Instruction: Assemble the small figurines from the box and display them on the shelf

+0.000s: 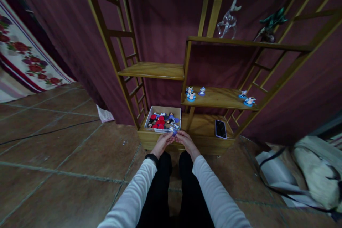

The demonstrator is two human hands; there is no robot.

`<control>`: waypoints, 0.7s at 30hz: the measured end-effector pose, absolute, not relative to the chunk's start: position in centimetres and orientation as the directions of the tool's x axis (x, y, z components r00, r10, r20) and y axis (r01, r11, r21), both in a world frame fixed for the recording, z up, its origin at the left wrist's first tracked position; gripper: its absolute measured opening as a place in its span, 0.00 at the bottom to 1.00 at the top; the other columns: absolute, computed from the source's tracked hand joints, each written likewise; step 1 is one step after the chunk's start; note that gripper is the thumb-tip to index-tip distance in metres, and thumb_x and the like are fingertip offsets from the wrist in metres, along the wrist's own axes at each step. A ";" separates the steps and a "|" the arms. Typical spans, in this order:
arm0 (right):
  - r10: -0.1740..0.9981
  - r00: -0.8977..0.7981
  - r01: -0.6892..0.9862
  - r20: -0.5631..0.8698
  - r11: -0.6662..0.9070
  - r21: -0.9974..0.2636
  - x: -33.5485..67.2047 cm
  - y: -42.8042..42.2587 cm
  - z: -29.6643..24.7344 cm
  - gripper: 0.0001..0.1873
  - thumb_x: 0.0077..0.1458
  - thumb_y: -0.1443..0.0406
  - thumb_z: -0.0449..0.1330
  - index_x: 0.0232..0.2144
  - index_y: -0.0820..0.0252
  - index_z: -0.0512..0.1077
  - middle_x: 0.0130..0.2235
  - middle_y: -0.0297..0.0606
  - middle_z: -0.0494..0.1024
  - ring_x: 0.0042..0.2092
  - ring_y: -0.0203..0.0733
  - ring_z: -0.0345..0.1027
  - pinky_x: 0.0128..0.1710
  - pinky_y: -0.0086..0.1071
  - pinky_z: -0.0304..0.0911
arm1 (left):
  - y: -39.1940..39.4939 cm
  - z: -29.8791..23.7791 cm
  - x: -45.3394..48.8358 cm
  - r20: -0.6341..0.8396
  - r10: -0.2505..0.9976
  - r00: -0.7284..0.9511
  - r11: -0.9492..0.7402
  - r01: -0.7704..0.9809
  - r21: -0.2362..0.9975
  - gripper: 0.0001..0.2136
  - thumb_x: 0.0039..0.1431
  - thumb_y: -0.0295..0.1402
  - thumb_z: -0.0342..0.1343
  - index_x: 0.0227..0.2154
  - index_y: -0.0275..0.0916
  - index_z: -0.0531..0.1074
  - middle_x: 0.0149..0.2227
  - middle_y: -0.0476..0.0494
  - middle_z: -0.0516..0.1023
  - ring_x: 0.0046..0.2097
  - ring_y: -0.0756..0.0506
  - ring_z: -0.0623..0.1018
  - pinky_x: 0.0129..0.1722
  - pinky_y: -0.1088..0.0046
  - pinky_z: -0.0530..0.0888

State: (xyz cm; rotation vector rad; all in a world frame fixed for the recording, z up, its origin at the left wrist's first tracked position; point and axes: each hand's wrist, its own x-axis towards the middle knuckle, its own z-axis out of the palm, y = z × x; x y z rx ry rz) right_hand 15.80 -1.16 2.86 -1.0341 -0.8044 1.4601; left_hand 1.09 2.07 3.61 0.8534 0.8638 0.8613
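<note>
While your fingertips partly hide it, your left hand (163, 142) and right hand (186, 140) together pinch a small figurine (173, 129), purple base nearest you, blurred pale top toward twelve; its facing is unclear. At eleven, overlapping toys (160, 119) fill a cardboard box (179, 114); at three, a flat rectangular phone (220, 129) lies on wood.

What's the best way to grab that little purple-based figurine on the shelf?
I'd pinch the purple-based figurine by its upper body, from the front right: it stands upright on a wider base, and two blue-based figurines stand close to its left.
</note>
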 end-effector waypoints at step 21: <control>0.976 0.064 -0.382 -0.208 -0.168 -0.909 15.8 -1.0 3.0 0.22 0.38 0.55 0.66 0.37 0.58 0.73 0.31 0.36 0.77 0.30 0.35 0.69 0.32 0.29 0.63 | 2.0 3.4 1.2 -0.221 0.917 0.332 0.314 -0.262 0.912 0.15 0.41 0.40 0.65 0.28 0.34 0.74 0.26 0.44 0.77 0.27 0.51 0.75 0.27 0.77 0.67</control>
